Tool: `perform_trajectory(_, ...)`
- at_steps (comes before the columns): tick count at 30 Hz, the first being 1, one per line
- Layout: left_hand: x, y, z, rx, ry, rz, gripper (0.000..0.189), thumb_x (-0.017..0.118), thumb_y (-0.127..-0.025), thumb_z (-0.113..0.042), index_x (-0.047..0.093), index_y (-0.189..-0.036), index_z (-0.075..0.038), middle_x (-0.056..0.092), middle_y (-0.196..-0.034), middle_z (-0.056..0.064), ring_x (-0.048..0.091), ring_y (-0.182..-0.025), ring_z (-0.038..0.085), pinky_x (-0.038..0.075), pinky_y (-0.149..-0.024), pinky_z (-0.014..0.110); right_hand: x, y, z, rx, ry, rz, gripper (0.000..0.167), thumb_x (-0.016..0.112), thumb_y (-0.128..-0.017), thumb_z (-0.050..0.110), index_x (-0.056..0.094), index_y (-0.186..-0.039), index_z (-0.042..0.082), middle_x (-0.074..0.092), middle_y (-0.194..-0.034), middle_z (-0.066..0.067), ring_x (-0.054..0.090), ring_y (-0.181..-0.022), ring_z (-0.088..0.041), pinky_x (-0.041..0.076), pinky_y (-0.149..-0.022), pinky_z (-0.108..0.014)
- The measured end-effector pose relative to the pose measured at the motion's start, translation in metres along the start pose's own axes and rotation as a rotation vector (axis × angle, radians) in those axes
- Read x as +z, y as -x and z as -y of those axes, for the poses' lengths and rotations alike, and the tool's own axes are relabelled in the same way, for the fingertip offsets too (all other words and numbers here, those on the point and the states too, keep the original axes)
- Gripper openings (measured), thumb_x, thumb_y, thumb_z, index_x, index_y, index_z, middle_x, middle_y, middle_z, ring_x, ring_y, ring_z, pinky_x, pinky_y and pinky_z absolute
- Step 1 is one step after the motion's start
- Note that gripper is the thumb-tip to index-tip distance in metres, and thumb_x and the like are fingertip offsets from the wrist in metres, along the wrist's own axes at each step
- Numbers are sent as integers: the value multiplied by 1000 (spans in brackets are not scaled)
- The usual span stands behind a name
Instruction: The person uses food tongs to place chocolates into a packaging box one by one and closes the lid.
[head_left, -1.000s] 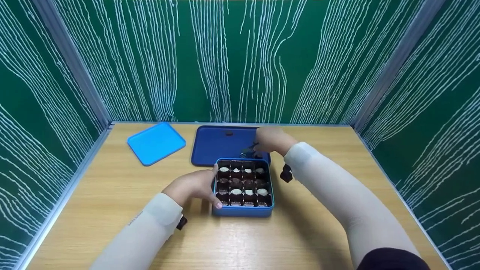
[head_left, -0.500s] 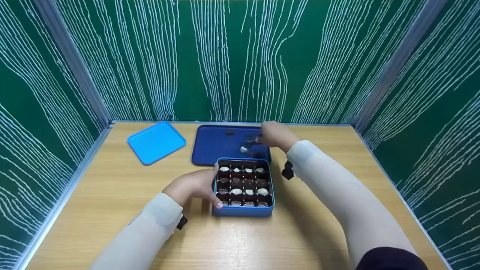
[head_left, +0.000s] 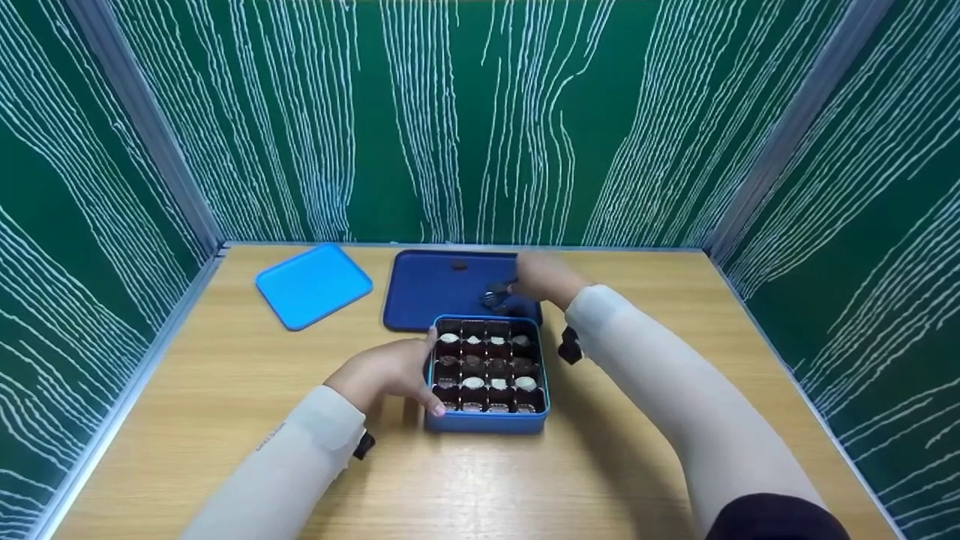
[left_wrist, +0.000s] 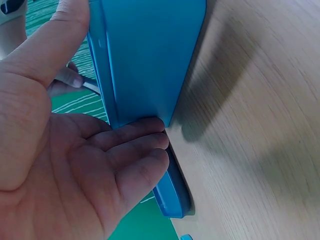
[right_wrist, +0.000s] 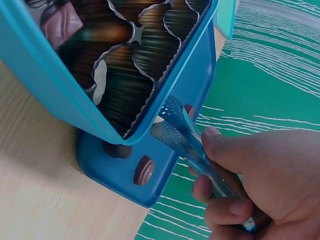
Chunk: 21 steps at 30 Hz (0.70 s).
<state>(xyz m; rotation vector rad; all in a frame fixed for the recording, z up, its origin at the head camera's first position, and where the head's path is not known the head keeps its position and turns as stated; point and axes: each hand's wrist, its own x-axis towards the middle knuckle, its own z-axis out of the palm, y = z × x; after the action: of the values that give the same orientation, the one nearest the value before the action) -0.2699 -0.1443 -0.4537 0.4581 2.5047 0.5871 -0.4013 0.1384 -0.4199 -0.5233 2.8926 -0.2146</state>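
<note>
My left hand (head_left: 394, 371) holds the left side of a blue tin (head_left: 486, 424), thumb at its near corner and fingers at the far one. In the left wrist view several fingertips (left_wrist: 150, 142) rest against the tin's wall. A dark divided insert in the tin bears rows of white and brown chocolates (head_left: 472, 362). My right hand (head_left: 546, 277) grips metal tongs (right_wrist: 200, 160) with perforated ends, low over a dark blue tray (head_left: 416, 296) behind the tin. A small whitish piece (right_wrist: 158, 119) shows at the tongs' ends, partly hidden by the tin's rim.
On the tray lie a brown chocolate (head_left: 459, 265) near the back and, in the right wrist view, another swirled brown chocolate (right_wrist: 144, 170) close to the tin. A light blue lid (head_left: 313, 286) lies at the back left. Green, white-streaked walls enclose the wooden table (head_left: 225, 375).
My right hand has shifted back and right, then forward and left again with the tongs. A white piece seen on the tray half a second ago is now covered by their ends. The left hand stays put.
</note>
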Motion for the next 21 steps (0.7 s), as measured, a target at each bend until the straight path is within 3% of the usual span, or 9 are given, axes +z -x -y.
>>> perform_trajectory(7, 1, 0, 1, -4, -2, 0, 158, 107, -73, -48, 1, -182, -6, 37, -183, 22, 47, -166, 38, 38, -140, 53, -9, 10, 2, -10, 20, 19, 22, 73, -110, 25, 74, -106, 3, 67, -92, -6, 60, -78, -22, 54, -71, -38)
perform_trajectory(13, 2, 1, 1, -9, -2, -2, 157, 106, -74, -50, 2, -183, -6, 40, -182, 21, 48, -165, 37, 39, -138, 54, -29, 34, 14, -52, 26, 31, 36, 72, -111, 28, 62, -81, 13, 54, -72, 2, 50, -65, -16, 42, -59, -31)
perform_trajectory(17, 2, 0, 2, 2, -4, -1, 156, 106, -75, -50, 1, -182, -5, 40, -182, 21, 46, -166, 37, 40, -138, 54, -45, 59, 29, -140, 31, 54, 40, 73, -112, 28, 68, -74, 16, 51, -65, 6, 44, -58, -11, 38, -54, -26)
perform_trajectory(21, 1, 0, 2, 10, -8, -1, 157, 106, -75, -50, 1, -182, -4, 39, -182, 22, 46, -166, 38, 39, -139, 54, -54, 84, 47, -283, 68, 71, 29, 74, -111, 26, 84, -87, 14, 60, -67, 6, 49, -56, -9, 40, -50, -22)
